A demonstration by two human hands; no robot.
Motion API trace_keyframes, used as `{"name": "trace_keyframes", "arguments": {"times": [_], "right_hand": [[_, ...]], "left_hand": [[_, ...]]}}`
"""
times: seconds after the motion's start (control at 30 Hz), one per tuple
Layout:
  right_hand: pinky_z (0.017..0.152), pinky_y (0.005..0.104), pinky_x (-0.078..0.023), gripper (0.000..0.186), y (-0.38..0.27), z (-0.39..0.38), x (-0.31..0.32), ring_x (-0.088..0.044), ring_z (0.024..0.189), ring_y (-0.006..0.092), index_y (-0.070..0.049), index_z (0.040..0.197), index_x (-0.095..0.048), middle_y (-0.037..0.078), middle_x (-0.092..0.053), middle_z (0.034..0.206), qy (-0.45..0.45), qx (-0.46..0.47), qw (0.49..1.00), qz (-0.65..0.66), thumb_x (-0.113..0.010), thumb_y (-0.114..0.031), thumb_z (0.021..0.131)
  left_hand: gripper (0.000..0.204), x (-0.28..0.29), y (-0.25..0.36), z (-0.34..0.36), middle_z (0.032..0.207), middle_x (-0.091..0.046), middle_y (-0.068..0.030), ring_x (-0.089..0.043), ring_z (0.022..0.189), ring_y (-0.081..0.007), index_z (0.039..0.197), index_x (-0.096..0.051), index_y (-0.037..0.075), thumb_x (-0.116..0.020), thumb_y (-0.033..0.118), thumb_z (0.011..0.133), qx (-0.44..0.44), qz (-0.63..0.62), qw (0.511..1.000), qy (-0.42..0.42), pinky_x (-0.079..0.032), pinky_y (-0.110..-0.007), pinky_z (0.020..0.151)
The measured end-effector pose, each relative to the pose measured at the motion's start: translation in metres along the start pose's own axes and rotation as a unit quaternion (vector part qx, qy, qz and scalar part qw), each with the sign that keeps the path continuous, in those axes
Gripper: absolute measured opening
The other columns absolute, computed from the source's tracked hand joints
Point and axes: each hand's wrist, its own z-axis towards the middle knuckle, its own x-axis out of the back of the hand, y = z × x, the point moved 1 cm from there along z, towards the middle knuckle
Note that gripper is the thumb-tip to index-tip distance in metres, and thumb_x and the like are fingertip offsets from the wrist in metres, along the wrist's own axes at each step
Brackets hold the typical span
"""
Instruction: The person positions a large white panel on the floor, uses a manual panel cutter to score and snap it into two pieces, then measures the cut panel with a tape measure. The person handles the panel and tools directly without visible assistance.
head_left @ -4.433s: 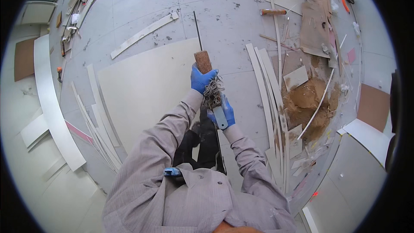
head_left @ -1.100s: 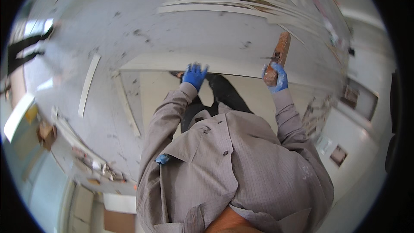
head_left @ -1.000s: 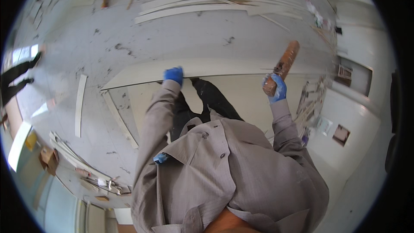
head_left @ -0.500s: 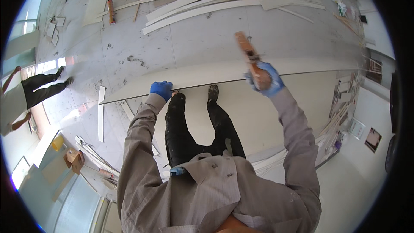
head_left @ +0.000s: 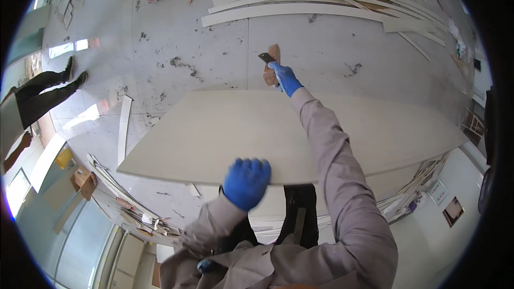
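A large off-white board [head_left: 235, 128] stretches across in front of me, its near edge in front of my dark-trousered legs [head_left: 300, 214]. My left hand [head_left: 247, 183], in a blue glove, is curled over this near edge and grips the board. Beyond the far edge, my right hand [head_left: 287, 79], gloved in blue too, holds what looks like a wooden hand plane [head_left: 273, 59]. It has a brown block body and a dark flat piece sticking out beside my fingers. The plane's underside cannot be seen.
Long white strips [head_left: 300, 13] lie on the dusty grey floor [head_left: 198, 48] ahead. One white strip [head_left: 125, 128] lies left of the board. A person in dark trousers [head_left: 45, 83] stands at far left. Offcuts and a cardboard box [head_left: 84, 182] sit at lower left.
The board's face has swung into broader view, and its near edge is closer to me. My right hand has moved left and ahead with the plane; my left hand is nearer and further right.
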Motion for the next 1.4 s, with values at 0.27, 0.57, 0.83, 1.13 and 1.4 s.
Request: {"name": "trace_keyframes", "arguments": {"times": [0.27, 0.57, 0.83, 1.13, 1.4], "right_hand": [[0.042, 0.0322, -0.041, 0.028, 0.092, 0.229, -0.073, -0.053, 0.046, 0.0164, -0.005, 0.078, -0.059, 0.007, -0.057, 0.064, 0.130, 0.088, 0.978, 0.135, -0.065, -0.031, 0.089], [0.059, 0.0377, -0.060, 0.035, 0.026, 0.127, -0.052, -0.067, 0.065, 0.0256, 0.000, 0.106, -0.062, 0.010, -0.065, 0.089, 0.027, 0.010, 0.998, 0.059, -0.071, -0.026, 0.085], [0.052, 0.0315, -0.054, 0.019, -0.081, -0.167, 0.273, -0.066, 0.062, 0.0164, -0.005, 0.090, -0.062, 0.004, -0.064, 0.073, 0.098, 0.148, 0.969, -0.175, -0.066, -0.024, 0.090], [0.059, 0.0330, -0.054, 0.082, 0.095, -0.464, 0.614, -0.063, 0.072, 0.0196, 0.003, 0.138, -0.038, 0.010, -0.061, 0.085, 0.496, 0.028, 0.866, 0.062, -0.078, -0.041, 0.082], [0.065, 0.0455, -0.058, 0.047, 0.116, -0.388, 0.650, -0.065, 0.075, 0.0291, -0.003, 0.112, -0.056, 0.016, -0.062, 0.097, 0.321, 0.090, 0.853, 0.402, -0.075, -0.036, 0.084]], "left_hand": [[0.034, 0.003, -0.014, 0.007, 0.102, -0.062, -0.0231, -0.063, 0.091, -0.0340, 0.111, -0.059, -0.005, -0.053, 0.017, 0.086, -0.013, -0.065, 0.995, -0.072, -0.049, -0.046, 0.086], [0.037, 0.006, -0.011, 0.008, 0.106, -0.062, -0.0161, -0.064, 0.094, -0.0281, 0.117, -0.057, -0.003, -0.057, 0.013, 0.084, -0.026, -0.039, 0.998, -0.032, -0.051, -0.041, 0.085], [0.045, -0.002, -0.008, 0.005, 0.087, -0.064, -0.0087, -0.061, 0.075, -0.0287, 0.112, -0.063, 0.005, -0.069, 0.020, 0.070, -0.063, -0.081, 0.994, 0.025, -0.048, -0.040, 0.069], [0.050, -0.014, 0.011, -0.015, 0.106, -0.068, -0.0058, -0.067, 0.091, -0.0275, 0.115, -0.065, 0.017, -0.079, 0.018, 0.066, 0.019, 0.080, 0.986, -0.147, -0.051, -0.042, 0.079], [0.037, -0.017, 0.003, -0.005, 0.100, -0.067, -0.0077, -0.066, 0.089, -0.0304, 0.114, -0.066, 0.020, -0.073, 0.023, 0.077, 0.003, 0.159, 0.970, -0.181, -0.052, -0.045, 0.076]]}}
